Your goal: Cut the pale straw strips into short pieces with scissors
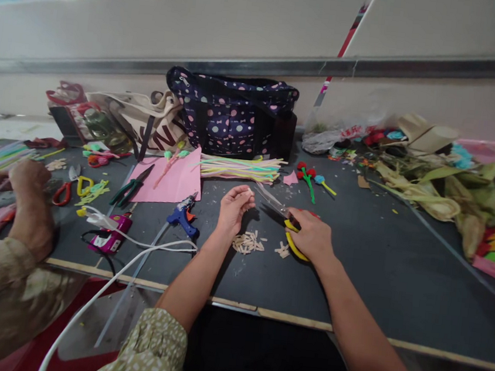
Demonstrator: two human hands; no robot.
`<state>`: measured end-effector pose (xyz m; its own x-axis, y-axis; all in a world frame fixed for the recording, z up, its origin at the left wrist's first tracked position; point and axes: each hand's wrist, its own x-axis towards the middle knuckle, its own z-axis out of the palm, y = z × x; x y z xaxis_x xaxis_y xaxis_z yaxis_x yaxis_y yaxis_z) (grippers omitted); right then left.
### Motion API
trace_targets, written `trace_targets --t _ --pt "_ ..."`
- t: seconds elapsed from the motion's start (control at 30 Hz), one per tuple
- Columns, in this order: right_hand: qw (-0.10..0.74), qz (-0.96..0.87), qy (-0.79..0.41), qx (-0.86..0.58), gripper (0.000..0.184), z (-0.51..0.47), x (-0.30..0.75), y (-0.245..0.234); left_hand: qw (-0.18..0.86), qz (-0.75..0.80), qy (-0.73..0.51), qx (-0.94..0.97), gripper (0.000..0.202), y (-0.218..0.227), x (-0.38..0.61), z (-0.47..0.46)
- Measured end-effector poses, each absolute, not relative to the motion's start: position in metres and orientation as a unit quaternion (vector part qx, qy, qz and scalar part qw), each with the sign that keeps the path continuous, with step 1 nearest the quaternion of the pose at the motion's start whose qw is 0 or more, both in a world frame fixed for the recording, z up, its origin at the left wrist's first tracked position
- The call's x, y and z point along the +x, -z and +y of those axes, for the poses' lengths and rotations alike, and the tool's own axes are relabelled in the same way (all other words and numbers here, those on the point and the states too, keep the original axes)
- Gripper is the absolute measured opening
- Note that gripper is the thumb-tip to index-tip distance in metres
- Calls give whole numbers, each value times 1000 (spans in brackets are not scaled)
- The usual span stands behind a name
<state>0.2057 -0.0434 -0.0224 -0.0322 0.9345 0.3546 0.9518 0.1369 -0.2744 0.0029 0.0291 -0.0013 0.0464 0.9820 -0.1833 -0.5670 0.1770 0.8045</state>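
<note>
My left hand [232, 209] is closed, with the thumb and fingertips pinching a small pale piece [250, 192] that mostly hides behind them. In my right hand [313, 235] is a pair of scissors [296, 247] with yellow handles, its metal blades pointing left toward my left hand. The blades look slightly apart, though blur makes this hard to judge. Below my hands on the dark table [396, 284] lies a pile of short pale strips [248, 243]. A smaller cluster of the same strips [282, 250] sits to its right, near the scissor handles.
Left of my forearm lie a blue glue gun [183, 217], a white cable [143, 248], a purple box [111, 234] and green-handled pliers [131, 186]. Behind are pink paper [188, 179], pipe cleaners [240, 168] and a dotted bag [232, 116]. Corn husks [445, 194] lie right; a co-worker's hand [29, 180] left.
</note>
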Motion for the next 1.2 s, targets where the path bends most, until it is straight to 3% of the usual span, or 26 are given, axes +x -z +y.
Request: trace_targets --t 1.2 --pt "266 -736 28 -622 29 -46 202 25 692 361 -568 261 32 3 3 30"
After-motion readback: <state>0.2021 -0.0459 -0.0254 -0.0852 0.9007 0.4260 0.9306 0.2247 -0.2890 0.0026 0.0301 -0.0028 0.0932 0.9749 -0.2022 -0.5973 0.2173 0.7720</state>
